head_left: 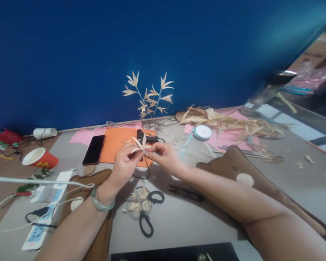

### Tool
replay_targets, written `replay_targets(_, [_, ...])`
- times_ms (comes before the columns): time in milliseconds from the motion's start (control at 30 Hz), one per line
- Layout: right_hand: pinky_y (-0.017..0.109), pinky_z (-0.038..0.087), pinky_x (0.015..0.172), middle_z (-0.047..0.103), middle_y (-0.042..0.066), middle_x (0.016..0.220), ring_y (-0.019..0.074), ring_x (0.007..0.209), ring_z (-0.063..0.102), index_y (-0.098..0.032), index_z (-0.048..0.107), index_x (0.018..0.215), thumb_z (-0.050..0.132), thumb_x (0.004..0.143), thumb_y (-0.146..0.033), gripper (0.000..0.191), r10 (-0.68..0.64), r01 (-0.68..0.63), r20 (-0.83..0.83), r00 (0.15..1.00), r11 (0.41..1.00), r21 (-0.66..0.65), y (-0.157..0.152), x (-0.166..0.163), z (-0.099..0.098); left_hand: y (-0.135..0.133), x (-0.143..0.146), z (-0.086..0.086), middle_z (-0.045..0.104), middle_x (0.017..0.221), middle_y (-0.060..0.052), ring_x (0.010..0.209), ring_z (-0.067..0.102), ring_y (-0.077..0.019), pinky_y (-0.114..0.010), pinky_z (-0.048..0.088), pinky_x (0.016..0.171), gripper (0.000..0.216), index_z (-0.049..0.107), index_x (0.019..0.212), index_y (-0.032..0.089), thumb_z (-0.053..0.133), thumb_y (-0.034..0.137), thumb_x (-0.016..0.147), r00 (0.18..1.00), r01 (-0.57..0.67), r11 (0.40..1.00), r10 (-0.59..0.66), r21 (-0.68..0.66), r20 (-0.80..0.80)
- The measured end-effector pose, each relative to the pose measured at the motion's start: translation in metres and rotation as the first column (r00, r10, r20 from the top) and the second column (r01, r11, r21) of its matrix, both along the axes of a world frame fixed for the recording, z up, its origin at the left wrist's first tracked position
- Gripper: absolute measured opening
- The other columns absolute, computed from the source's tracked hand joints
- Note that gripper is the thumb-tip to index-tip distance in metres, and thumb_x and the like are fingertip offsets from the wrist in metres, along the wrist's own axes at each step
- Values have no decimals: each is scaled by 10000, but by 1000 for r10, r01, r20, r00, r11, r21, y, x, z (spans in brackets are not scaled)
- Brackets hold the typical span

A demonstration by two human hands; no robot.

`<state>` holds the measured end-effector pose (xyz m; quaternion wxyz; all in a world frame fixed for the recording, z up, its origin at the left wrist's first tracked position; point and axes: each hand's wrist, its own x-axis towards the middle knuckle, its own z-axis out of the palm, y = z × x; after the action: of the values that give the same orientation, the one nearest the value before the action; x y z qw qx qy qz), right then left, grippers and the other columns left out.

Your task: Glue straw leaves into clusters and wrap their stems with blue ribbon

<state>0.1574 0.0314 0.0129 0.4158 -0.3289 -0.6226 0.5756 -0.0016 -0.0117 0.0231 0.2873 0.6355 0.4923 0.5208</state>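
A small pale flower of dried husk petals (142, 143) is pinched between my two hands over an orange sheet (111, 146). My left hand (126, 159) closes on the flower's left side, a bangle on its wrist. From the right, the thumb and forefinger of my right hand (165, 156) pinch the flower's base. Behind the hands lies a black glue gun (149, 137), partly hidden by the petals. Beyond it stand two stems of finished husk flowers (149, 96). Scissors (145, 206) rest across a round dish of petal pieces (136, 212), nearer me.
A phone (93, 149) lies left of the orange sheet, near a red paper cup (40, 158) and a power strip (49, 206) with cables. To the right are a tape roll (202, 132), dried husks (225, 121), black snips (186, 193) and a brown bear-shaped mat (225, 165).
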Motion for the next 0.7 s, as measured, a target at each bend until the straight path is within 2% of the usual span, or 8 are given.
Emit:
replay_targets(133, [319, 484, 797, 723, 69, 859, 182, 825, 649, -150, 669, 765, 694, 749, -301, 154, -9, 8, 47, 999, 1000, 22, -3, 0, 2, 2, -3, -4, 585, 736, -28, 718, 566, -156, -261, 442, 678, 181, 687, 690, 189, 649, 304, 824, 997, -42, 999, 43, 24, -59])
replay_targets(333, [281, 473, 718, 722, 57, 837, 159, 753, 636, -143, 681, 801, 649, 760, -243, 112, -44, 31, 135, 990, 995, 96, -5, 0, 6, 6, -3, -7, 552, 717, -19, 688, 557, -147, -260, 443, 654, 188, 642, 695, 172, 632, 301, 831, 995, -55, 998, 59, 42, -84])
replay_targets(433, [276, 466, 685, 705, 46, 784, 150, 711, 618, -137, 672, 779, 649, 757, -248, 116, -65, 47, 154, 986, 992, 119, -4, 0, 6, 7, -3, -8, 569, 758, -23, 748, 571, -151, -265, 450, 713, 181, 631, 709, 167, 621, 295, 837, 995, -45, 997, 51, 67, -87])
replay_targets(600, [297, 488, 728, 716, 58, 818, 167, 768, 644, -147, 660, 770, 644, 767, -259, 113, -1, -14, 143, 990, 995, 103, 1, 4, 8, 4, -3, -3, 651, 752, -34, 753, 620, -152, -267, 476, 743, 174, 652, 759, 154, 609, 299, 845, 1000, 4, 997, -4, -71, -8])
replay_targets(700, [303, 493, 726, 719, 73, 855, 176, 791, 647, -148, 650, 783, 650, 774, -286, 139, 30, -45, 157, 987, 994, 99, 4, 7, 12, 3, -4, 0, 670, 727, -37, 721, 638, -153, -266, 495, 726, 180, 658, 741, 145, 635, 303, 825, 999, -5, 992, 12, -125, 52])
